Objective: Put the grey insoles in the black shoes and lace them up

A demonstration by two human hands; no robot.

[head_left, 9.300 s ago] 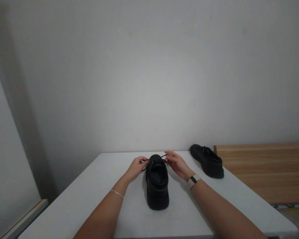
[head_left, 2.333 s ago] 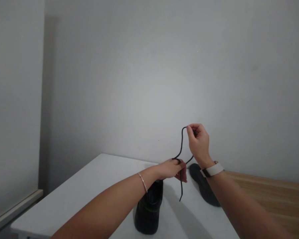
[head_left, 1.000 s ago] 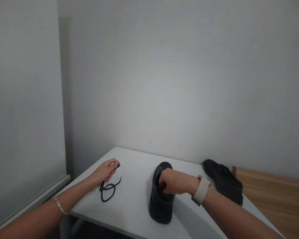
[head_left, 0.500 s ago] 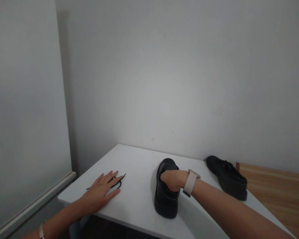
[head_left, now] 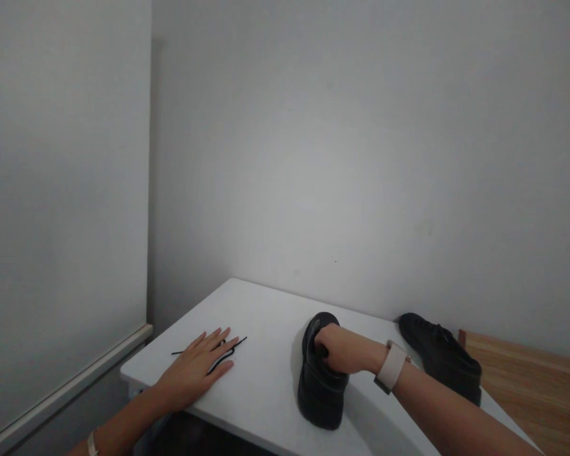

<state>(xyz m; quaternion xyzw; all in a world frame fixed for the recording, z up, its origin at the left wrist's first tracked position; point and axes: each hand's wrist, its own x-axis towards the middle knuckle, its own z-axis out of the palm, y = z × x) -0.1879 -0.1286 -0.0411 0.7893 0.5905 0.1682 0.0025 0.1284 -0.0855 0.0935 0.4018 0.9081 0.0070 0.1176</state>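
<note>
My left hand lies flat on the white table, its fingers spread over a black shoelace. The lace's ends stick out on both sides of the hand. A black shoe stands on the table with its heel toward me. My right hand is at the shoe's opening with curled fingers, gripping near the tongue; the fingertips are partly hidden. Farther right sits a second black shoe, with a lace threaded in it, partly behind my right forearm.
A grey wall rises behind the table. On the left stands a white panel with a ledge at its foot. A wood-grained board is at the right beside the table.
My right hand has come up and partly out of the shoe's opening, its fingers now curled. The left hand remains flat on the lace. The view has shifted slightly.
</note>
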